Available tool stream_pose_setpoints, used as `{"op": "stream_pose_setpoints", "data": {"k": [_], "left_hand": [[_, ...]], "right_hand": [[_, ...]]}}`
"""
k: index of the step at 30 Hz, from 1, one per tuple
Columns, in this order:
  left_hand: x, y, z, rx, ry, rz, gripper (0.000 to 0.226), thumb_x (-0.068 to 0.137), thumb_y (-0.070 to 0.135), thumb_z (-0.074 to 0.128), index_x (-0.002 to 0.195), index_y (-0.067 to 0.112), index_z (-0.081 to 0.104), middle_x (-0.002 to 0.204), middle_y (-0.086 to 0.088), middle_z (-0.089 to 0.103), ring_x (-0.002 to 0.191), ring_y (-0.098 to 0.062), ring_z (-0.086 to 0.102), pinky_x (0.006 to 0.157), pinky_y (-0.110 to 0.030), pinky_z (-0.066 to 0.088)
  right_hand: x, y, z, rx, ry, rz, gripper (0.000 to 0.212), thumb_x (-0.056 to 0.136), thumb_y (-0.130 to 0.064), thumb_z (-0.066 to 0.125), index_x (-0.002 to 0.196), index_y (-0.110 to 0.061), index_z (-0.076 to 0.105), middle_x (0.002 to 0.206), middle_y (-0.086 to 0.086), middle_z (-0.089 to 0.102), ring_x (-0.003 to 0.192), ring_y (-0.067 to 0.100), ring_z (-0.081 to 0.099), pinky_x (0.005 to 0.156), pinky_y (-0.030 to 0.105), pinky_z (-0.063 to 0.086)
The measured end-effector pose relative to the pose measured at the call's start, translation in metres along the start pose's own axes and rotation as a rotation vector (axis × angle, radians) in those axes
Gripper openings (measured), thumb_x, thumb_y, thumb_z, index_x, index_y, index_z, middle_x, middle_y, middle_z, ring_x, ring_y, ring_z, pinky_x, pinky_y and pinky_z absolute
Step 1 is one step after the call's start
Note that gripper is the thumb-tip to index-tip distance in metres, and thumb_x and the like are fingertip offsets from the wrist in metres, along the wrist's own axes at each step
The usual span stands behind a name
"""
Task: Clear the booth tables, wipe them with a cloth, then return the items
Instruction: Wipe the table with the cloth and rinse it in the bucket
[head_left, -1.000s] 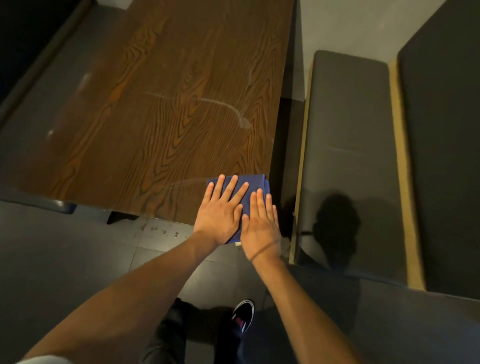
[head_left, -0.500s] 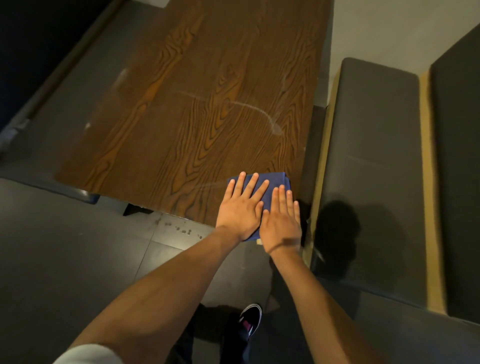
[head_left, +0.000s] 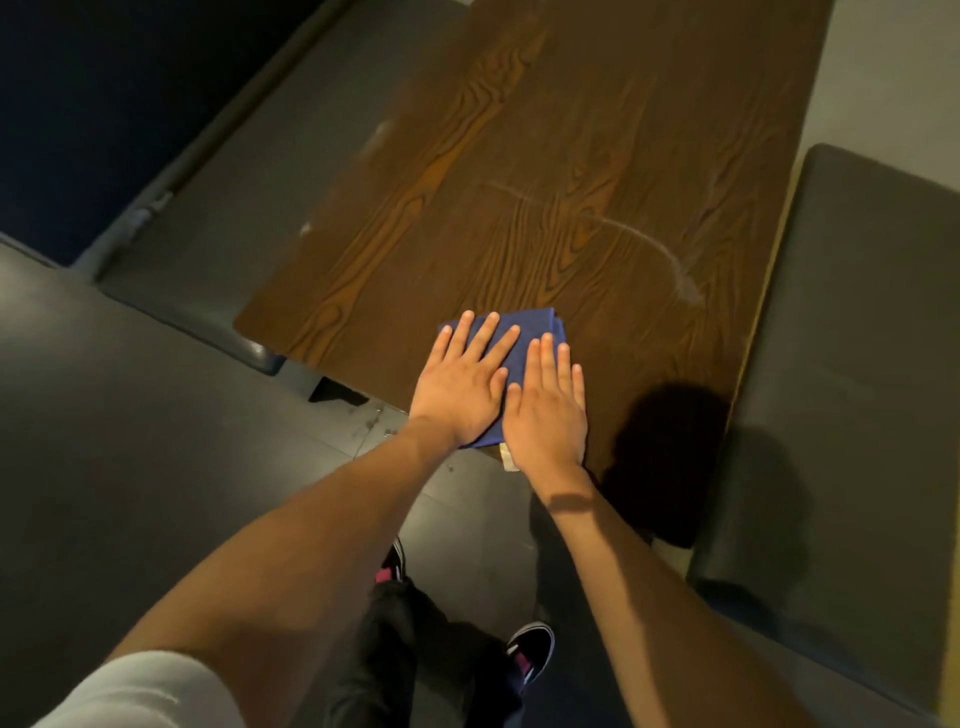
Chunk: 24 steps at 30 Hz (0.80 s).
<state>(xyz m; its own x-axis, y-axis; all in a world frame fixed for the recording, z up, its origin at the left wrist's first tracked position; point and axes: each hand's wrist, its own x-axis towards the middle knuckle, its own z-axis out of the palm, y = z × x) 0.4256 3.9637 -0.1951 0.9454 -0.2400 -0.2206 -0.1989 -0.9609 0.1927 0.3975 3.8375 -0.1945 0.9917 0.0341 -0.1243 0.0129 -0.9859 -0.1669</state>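
A folded blue cloth (head_left: 537, 325) lies on the dark wood-grain booth table (head_left: 597, 156), close to its near edge. My left hand (head_left: 462, 384) presses flat on the cloth's left part, fingers straight and spread. My right hand (head_left: 548, 410) presses flat beside it on the cloth's right part, the two hands touching at the thumbs. Most of the cloth is hidden under my hands. A pale curved wipe streak (head_left: 660, 244) runs across the tabletop beyond the cloth.
A dark padded bench seat (head_left: 857, 364) runs along the table's right side, another bench (head_left: 249, 171) along its left. Dark floor tiles (head_left: 130, 441) lie below, with my shoes (head_left: 530, 649) near the table's end. My shadow falls on the table's near right corner.
Both hands have slid the cloth leftward along the near edge, away from the table's right corner. The view has also shifted, so the right bench sits further right.
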Motion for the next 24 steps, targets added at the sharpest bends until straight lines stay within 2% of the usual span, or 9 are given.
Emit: {"op": "stream_pose_setpoints", "data": {"k": [3,5,12,16,19,21,24], "left_hand": [[-0.019,-0.041,-0.002,-0.003,0.027,-0.057,0.065,0.098,0.048,-0.001,0.161,0.033,0.006,0.170,0.002,0.004,0.156,-0.025,-0.006,0.125,-0.042,-0.003],[-0.033,-0.063,-0.001,-0.017,0.047,-0.099,0.071,0.094,0.050,-0.005,0.161,0.033,0.008,0.170,0.001,0.006,0.156,-0.025,-0.005,0.125,-0.042,-0.003],[-0.077,-0.093,0.014,-0.091,0.117,-0.145,0.062,0.102,0.049,0.014,0.159,0.027,0.023,0.166,-0.005,0.023,0.155,-0.029,0.008,0.124,-0.045,0.007],[-0.095,-0.089,0.023,-0.069,0.165,-0.119,0.062,0.101,0.056,0.028,0.157,0.028,0.033,0.162,-0.006,0.033,0.153,-0.032,0.019,0.122,-0.049,0.022],[-0.099,-0.075,0.023,0.005,0.185,-0.110,0.066,0.092,0.063,0.043,0.148,0.028,0.049,0.149,-0.008,0.052,0.138,-0.036,0.044,0.100,-0.049,0.043],[-0.097,-0.062,0.021,0.024,0.229,-0.090,0.066,0.087,0.066,0.047,0.138,0.026,0.061,0.133,-0.008,0.062,0.116,-0.035,0.054,0.085,-0.045,0.046],[-0.092,-0.031,0.025,0.035,0.316,-0.012,0.059,0.082,0.060,0.068,0.126,0.021,0.071,0.117,-0.008,0.067,0.097,-0.033,0.054,0.074,-0.042,0.044]], "right_hand": [[0.003,-0.038,0.008,0.036,-0.022,-0.079,0.063,0.106,-0.031,0.031,0.159,-0.010,0.005,0.168,0.007,0.004,0.155,0.022,0.000,0.123,0.039,-0.002],[0.001,-0.060,0.013,0.048,-0.024,-0.136,0.063,0.105,-0.031,0.032,0.159,-0.009,0.008,0.167,0.008,0.007,0.155,0.023,0.001,0.123,0.039,-0.001],[-0.018,-0.077,0.025,-0.015,-0.002,-0.304,0.064,0.104,-0.039,0.037,0.157,-0.009,0.019,0.165,0.009,0.019,0.154,0.023,0.012,0.124,0.041,0.009],[-0.028,-0.058,0.030,-0.072,0.015,-0.387,0.070,0.100,-0.044,0.051,0.156,-0.010,0.026,0.163,0.008,0.027,0.151,0.023,0.023,0.122,0.039,0.018],[-0.035,-0.036,0.032,-0.129,0.032,-0.427,0.074,0.096,-0.044,0.059,0.155,-0.012,0.029,0.161,0.006,0.031,0.149,0.021,0.030,0.120,0.037,0.021],[-0.042,-0.019,0.031,-0.150,0.044,-0.438,0.075,0.094,-0.044,0.062,0.154,-0.013,0.029,0.160,0.005,0.034,0.147,0.020,0.034,0.119,0.037,0.022],[-0.058,0.017,0.026,-0.147,0.092,-0.444,0.074,0.092,-0.042,0.066,0.152,-0.012,0.036,0.157,0.006,0.040,0.144,0.020,0.039,0.118,0.039,0.027]]}}
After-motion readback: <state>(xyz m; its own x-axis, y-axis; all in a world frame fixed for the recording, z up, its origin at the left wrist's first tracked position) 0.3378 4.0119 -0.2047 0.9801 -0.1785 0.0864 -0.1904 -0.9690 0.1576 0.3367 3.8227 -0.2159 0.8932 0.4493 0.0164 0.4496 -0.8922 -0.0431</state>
